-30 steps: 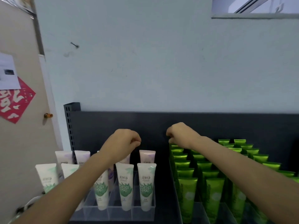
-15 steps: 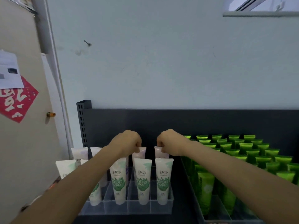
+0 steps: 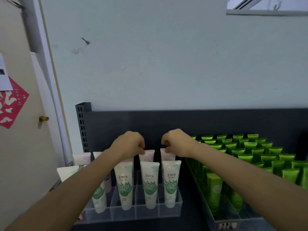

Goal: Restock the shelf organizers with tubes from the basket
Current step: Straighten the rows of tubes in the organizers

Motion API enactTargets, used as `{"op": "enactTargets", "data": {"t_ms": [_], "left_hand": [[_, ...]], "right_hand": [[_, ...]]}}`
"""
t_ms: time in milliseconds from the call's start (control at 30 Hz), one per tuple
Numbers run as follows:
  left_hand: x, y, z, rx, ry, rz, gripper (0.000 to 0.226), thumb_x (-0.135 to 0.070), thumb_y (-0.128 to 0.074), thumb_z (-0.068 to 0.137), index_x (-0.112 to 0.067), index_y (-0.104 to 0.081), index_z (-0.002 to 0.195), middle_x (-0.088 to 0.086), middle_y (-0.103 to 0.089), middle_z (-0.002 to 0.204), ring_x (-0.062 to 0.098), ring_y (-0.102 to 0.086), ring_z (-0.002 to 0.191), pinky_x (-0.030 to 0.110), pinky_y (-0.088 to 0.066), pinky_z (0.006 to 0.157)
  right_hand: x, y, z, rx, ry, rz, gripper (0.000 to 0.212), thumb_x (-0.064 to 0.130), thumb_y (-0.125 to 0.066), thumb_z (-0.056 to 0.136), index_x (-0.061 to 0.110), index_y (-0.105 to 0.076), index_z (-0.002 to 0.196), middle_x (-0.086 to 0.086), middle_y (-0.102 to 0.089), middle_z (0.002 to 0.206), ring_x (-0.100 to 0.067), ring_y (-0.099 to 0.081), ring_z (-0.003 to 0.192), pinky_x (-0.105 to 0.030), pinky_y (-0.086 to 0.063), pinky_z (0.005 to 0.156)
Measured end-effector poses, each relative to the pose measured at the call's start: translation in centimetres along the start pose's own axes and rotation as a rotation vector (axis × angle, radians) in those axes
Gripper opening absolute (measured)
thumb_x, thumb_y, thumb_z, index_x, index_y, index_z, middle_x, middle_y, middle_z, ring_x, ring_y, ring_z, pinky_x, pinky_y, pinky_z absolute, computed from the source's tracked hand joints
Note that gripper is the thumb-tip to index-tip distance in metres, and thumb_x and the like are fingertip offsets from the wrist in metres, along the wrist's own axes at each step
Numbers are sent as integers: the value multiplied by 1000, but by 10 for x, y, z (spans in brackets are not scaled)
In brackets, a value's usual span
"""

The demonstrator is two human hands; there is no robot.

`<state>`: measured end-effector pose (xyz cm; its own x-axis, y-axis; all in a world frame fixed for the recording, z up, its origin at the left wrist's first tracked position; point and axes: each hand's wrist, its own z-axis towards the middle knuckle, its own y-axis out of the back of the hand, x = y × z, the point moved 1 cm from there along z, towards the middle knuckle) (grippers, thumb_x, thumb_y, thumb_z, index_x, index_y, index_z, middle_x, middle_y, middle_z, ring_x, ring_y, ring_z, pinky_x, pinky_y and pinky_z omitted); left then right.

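**A:** What's the room like?

**B:** A dark metal shelf (image 3: pixel 216 124) with a perforated upright at its left end stands against a pale wall (image 3: pixel 166 72). A small nail (image 3: pixel 85 41) sticks out of the wall. Further left is a beige door (image 3: pixel 25 155) with a brass knob (image 3: pixel 43 118), a red paper cutout (image 3: pixel 11 104) and a white sheet (image 3: pixel 5 77) above it.

**A:** And on the shelf?

**B:** Two clear organizers. The left organizer (image 3: pixel 146 214) holds white tubes (image 3: pixel 150 182) printed with green leaves, upright and caps down in the front row, with lilac-tinted ones behind. The right organizer (image 3: pixel 233 219) is packed with bright green tubes (image 3: pixel 251 145), row after row.

**A:** Any writing?

**B:** The white tubes read 美加净, with a smaller line beneath that I cannot make out. The front green tube (image 3: pixel 214 189) has lettering running up its side, too blurred to read, as is the tag on the right organizer's front edge.

**A:** The hands?

**B:** Both are curled, knuckles up, over the back row of the left organizer. The left hand (image 3: pixel 129 144) pinches the flat top edge of one lilac tube (image 3: pixel 149 155). The right hand (image 3: pixel 176 142) pinches the top of the neighbouring lilac tube (image 3: pixel 168 158) just beside it. Both tubes stand upright, right behind the two rightmost white ones — whether they rest on the organizer's floor I cannot tell.
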<state>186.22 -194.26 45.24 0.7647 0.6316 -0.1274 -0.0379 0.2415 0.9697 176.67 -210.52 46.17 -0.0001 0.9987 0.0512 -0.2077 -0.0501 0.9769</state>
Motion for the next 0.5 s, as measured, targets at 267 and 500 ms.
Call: {"op": "enactTargets", "data": {"t_ms": [267, 500], "left_hand": [[20, 22, -37, -69, -77, -77, 30, -48, -58, 87, -22, -71, 82, -7, -67, 77, 9, -62, 71, 36, -54, 70], [19, 14, -67, 112, -77, -32, 22, -41, -76, 73, -22, -71, 84, -7, -66, 81, 11, -61, 73, 35, -54, 71]], "right_hand": [[51, 10, -24, -54, 185, 135, 25, 26, -61, 89, 15, -67, 111, 1, -67, 105, -13, -62, 93, -29, -53, 84], [61, -5, -17, 109, 157, 60, 20, 18, -67, 85, 11, -69, 103, 2, -63, 99, -11, -55, 85, -26, -49, 76]]}}
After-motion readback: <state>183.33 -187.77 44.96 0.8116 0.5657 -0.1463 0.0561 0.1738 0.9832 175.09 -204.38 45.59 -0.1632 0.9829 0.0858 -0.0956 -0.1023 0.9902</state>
